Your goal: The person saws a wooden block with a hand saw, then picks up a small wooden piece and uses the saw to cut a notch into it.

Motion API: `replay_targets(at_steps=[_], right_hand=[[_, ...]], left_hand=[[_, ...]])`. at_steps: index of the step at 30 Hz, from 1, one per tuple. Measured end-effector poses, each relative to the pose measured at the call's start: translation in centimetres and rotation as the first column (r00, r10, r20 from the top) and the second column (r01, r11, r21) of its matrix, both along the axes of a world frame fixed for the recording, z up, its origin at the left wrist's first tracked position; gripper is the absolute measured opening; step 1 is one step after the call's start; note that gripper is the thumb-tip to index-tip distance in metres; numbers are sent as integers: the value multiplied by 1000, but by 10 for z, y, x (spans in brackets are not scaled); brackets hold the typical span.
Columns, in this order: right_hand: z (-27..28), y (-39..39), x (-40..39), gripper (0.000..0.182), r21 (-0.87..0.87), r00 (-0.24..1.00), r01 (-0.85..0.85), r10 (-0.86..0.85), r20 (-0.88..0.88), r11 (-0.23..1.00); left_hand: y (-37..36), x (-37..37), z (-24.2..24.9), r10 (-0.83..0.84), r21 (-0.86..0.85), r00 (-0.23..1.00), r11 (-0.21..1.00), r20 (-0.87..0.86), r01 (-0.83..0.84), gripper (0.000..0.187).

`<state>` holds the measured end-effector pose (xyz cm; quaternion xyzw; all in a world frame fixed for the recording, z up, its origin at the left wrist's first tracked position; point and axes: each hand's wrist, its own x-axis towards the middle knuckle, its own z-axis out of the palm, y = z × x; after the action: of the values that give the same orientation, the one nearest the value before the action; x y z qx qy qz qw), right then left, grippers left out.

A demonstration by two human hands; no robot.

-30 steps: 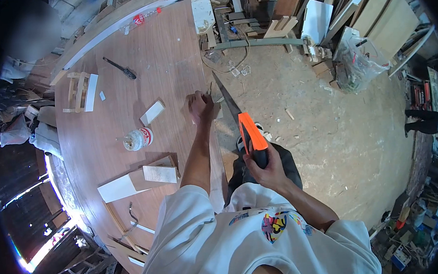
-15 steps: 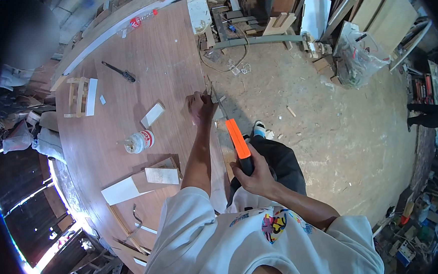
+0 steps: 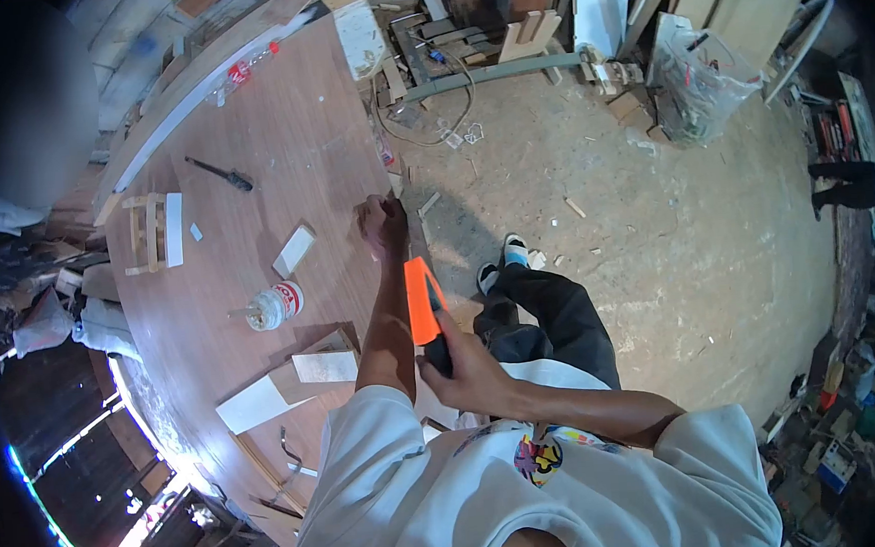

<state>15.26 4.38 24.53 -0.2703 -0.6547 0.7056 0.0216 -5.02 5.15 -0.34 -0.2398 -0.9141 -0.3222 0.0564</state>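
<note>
My right hand (image 3: 469, 372) is wrapped around the black grip of a handsaw (image 3: 421, 303) with an orange handle. The saw's thin grey blade points away from me, along the table's right edge, and is hard to make out. Just beyond the saw handle, my left hand (image 3: 385, 225) rests at the edge of the brown wooden table (image 3: 278, 123) with its fingers curled. A small pale piece shows by its fingertips; whether they grip it is hidden.
On the table are a plastic jar (image 3: 274, 306), a white-faced block (image 3: 295, 252), a dark-handled tool (image 3: 219, 174), a small slatted wooden frame (image 3: 150, 233) and larger board pieces (image 3: 325, 367). Scraps dot the floor (image 3: 657, 260). A clear bag (image 3: 707, 87) stands near leaning boards.
The saw and my right hand have moved left, and the handle now stands more upright in view, close to my left forearm. The view has shifted slightly.
</note>
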Motion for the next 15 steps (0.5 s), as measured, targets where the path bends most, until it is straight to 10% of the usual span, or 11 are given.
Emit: replay_targets(at_steps=[15], right_hand=[[-10, -7, -1, 53, -85, 995, -95, 94, -12, 992]], left_hand=[[-1, -2, -5, 26, -83, 1000, 996, -5, -27, 14]])
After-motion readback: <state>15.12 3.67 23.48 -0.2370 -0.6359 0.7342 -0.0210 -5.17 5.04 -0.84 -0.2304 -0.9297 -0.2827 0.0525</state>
